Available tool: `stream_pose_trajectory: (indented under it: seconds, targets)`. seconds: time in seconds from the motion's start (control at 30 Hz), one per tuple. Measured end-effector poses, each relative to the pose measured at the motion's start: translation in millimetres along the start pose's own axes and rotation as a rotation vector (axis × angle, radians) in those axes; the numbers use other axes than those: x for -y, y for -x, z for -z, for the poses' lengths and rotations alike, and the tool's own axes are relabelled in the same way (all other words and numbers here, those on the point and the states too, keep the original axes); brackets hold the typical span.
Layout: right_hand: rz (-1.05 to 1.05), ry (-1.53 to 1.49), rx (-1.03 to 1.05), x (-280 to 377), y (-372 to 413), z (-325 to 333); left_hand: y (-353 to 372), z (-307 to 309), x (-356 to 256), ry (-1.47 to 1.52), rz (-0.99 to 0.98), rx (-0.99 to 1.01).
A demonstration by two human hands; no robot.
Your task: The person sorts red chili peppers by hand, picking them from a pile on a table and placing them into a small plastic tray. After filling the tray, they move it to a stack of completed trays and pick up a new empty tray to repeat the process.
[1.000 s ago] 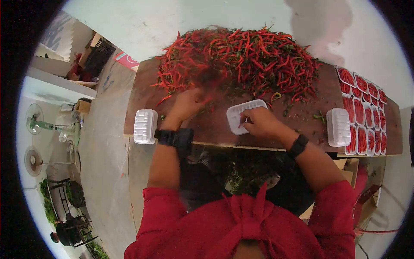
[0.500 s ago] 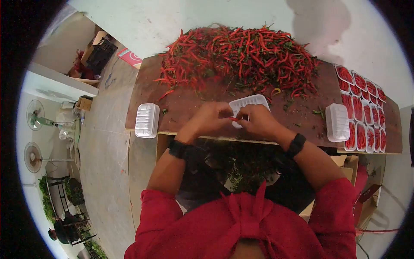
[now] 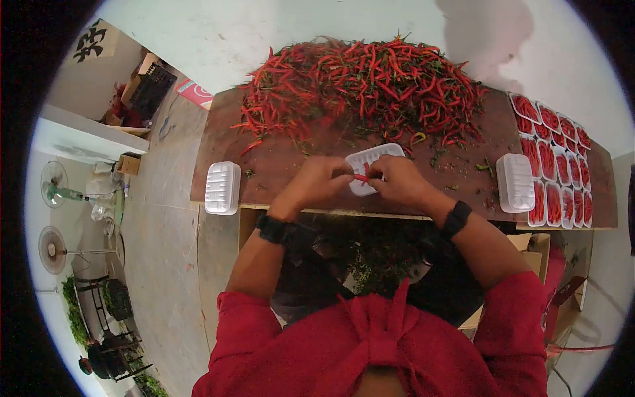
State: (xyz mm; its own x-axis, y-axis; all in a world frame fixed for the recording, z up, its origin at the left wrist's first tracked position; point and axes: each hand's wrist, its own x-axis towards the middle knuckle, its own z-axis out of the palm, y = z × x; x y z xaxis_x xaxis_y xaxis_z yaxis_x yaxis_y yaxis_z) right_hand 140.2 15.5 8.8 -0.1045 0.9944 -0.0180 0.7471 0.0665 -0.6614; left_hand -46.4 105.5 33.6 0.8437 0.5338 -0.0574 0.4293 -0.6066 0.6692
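A small red chili pepper (image 3: 361,178) is pinched between my two hands, over the near side of a white plastic tray (image 3: 391,149). My left hand (image 3: 316,183) closes its thumb and fingertips on one end of the pepper. At the other end, my right hand (image 3: 403,183) grips it with bent fingers. Another bit of red shows inside the tray just behind the fingertips. Part of the tray is hidden by my right hand. Beyond the tray rises a large heap of red chilies (image 3: 397,79) with green stems.
Stacks of white trays stand at the left (image 3: 223,188) and right (image 3: 515,183) of the brown table (image 3: 284,192). Rows of chili-filled trays (image 3: 546,161) cover its right end. Fans (image 3: 54,184) and a seated person (image 3: 99,359) are off to the left.
My hands have drawn slightly apart, and more of the pepper shows between them. A red piece is now visible in the tray. The whole view has shifted slightly.
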Motion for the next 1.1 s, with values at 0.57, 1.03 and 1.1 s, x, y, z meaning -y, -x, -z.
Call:
stream_pose_trajectory:
  seconds: [0.57, 1.03, 1.1]
  targets:
    - [0.003, 0.064, 0.003, -3, -5, -3, -4, -13, 4, -0.126, -0.09, -0.116]
    - [-0.06, -0.125, 0.186, -5, -14, -9, 8, -7, 0, -0.021, -0.017, -0.074]
    - [-0.073, -0.123, 0.215, -2, -15, -10, 9, -2, -3, -0.069, 0.001, -0.044]
